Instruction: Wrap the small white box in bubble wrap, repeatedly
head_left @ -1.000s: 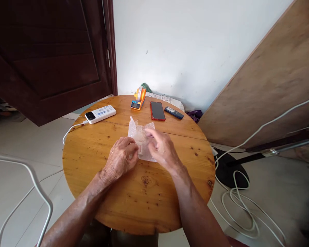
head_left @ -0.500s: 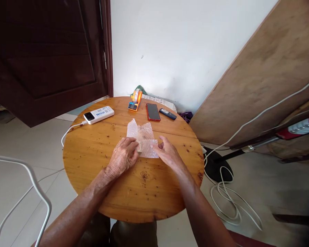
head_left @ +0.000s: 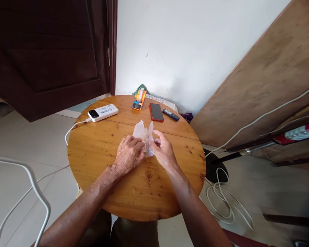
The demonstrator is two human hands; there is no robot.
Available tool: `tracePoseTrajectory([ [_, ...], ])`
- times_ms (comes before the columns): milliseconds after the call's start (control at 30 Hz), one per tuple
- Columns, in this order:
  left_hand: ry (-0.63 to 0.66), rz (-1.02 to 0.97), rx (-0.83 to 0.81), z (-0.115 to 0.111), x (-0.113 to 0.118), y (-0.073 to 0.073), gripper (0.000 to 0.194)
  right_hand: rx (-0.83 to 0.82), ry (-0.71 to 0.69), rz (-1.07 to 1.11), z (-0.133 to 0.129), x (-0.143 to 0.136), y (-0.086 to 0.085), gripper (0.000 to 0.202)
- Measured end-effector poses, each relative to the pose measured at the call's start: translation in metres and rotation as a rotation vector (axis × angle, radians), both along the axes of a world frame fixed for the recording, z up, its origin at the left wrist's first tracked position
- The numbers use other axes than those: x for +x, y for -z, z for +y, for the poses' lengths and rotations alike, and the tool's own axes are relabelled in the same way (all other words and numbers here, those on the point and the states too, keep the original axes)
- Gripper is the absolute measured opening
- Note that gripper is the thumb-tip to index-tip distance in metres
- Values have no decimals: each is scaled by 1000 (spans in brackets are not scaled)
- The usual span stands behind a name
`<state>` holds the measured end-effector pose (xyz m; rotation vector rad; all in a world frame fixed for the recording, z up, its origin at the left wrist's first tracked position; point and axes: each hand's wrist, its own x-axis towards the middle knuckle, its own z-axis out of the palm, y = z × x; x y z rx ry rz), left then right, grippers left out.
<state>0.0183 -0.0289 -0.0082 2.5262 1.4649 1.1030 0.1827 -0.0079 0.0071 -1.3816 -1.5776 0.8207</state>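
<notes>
A small sheet of clear bubble wrap lies on the round wooden table, between my two hands. My left hand presses down on its left side, fingers curled over it. With thumb and fingers, my right hand grips the right side, which is lifted and folded inward. The wrap's far edge stands up in two peaks. Whether anything lies inside the folds is hidden by the hands and the crumpled plastic.
A white power bank with a cable lies at the table's left. Toward the back are an orange tape dispenser, a red-edged smartphone and a small dark handset. The wall rises behind. Loose white cable coils on the floor.
The right part of the bubble wrap, flat before, is now raised and folded toward the left. My right hand has moved inward, closer to my left hand. The view has shifted slightly.
</notes>
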Motion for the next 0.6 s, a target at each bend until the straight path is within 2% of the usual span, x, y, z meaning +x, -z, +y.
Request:
tracePoseTrajectory([
  [100, 20, -36, -71, 1, 1, -1, 20, -6, -12, -98, 4, -11, -7, 51],
  [233, 4, -185, -197, 1, 3, -1, 21, -52, -47, -239, 1, -17, -15, 42],
  [300, -16, -280, -237, 0, 3, 0, 31, -67, -95, -269, -4, -16, -18, 42],
  [433, -40, -502, -359, -2, 0, 1, 48, -71, -218, -267, -13, -14, -17, 54],
  [533, -86, -649, -424, -1, 0, 0, 38, -11, -240, -341, -17, -17, -16, 62],
  [600, -115, -646, -402, 0, 1, -1, 23, 41, -230, -428, -18, -20, -16, 65],
])
